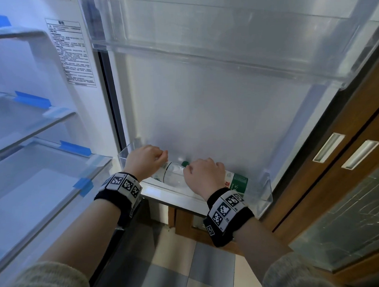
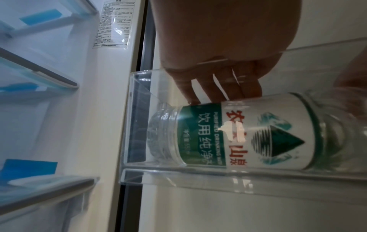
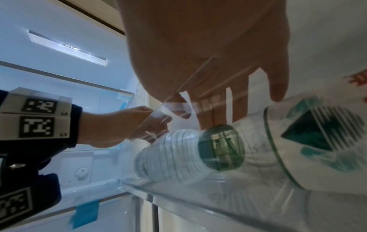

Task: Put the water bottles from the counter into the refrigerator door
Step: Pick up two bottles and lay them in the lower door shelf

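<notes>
Two clear water bottles with green-and-white labels lie on their sides in the lower door bin [image 1: 267,196]. My left hand [image 1: 161,157] hovers over the left bottle [image 1: 172,174]. In the left wrist view its fingers [image 2: 218,91] reach down straight and touch the top of that bottle's label [image 2: 228,136]. The left bottle's green cap [image 1: 185,163] points right. My right hand [image 1: 215,166] covers the neck end of the right bottle [image 1: 236,181]. In the right wrist view its straight fingers [image 3: 238,106] and thumb rest on the bottle's shoulder [image 3: 317,141], beside the cap [image 3: 220,147].
An empty clear upper door bin [image 1: 223,44] hangs above the hands. Glass fridge shelves with blue tape [image 1: 31,128] are on the left. A wooden cabinet with metal handles [image 1: 337,158] stands close on the right, and a tiled floor [image 1: 189,269] lies below.
</notes>
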A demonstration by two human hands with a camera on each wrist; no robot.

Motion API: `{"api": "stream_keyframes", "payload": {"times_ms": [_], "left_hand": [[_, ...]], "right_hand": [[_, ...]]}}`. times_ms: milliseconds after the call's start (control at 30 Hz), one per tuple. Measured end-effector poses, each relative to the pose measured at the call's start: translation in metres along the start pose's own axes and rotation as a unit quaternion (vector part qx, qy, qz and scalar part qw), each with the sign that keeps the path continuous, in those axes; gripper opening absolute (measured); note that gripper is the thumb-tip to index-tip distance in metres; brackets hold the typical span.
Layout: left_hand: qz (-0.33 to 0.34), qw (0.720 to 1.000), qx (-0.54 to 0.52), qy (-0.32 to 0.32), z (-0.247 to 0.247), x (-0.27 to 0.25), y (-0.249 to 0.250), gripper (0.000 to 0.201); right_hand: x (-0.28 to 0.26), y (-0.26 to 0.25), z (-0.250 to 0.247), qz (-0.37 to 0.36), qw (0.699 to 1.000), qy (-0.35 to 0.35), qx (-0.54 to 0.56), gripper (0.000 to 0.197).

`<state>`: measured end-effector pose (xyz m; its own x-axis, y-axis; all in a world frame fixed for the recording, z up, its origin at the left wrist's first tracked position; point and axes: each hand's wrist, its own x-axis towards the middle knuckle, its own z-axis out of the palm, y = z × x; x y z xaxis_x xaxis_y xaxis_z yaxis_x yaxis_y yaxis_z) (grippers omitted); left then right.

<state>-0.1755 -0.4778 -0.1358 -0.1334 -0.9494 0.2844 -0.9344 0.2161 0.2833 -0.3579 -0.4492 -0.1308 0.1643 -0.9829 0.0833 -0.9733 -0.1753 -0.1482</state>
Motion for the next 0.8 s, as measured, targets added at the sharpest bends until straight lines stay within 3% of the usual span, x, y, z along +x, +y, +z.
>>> {"api": "stream_keyframes", "payload": {"times_ms": [367,533,700,800], "left_hand": [[-0.063,0.997,0.030,0.021,0.015,-0.014,0.011,0.045],[-0.035,0.999,0.023,0.030,0.020,-0.035,0.014,0.039],[-0.022,0.999,-0.014,0.020,0.010,-0.058,0.024,0.049],[-0.032,0.999,-0.036,0.010,-0.003,-0.082,0.028,0.044]], "right_hand": [[-0.007,0.005,0.001,-0.061,0.997,-0.001,0.047,0.042],[-0.003,0.009,0.003,-0.073,0.997,-0.004,0.040,0.043],[-0.001,0.011,0.002,-0.078,0.997,0.003,0.028,0.045],[-0.003,0.012,0.003,-0.091,0.994,0.051,0.033,0.039]]}}
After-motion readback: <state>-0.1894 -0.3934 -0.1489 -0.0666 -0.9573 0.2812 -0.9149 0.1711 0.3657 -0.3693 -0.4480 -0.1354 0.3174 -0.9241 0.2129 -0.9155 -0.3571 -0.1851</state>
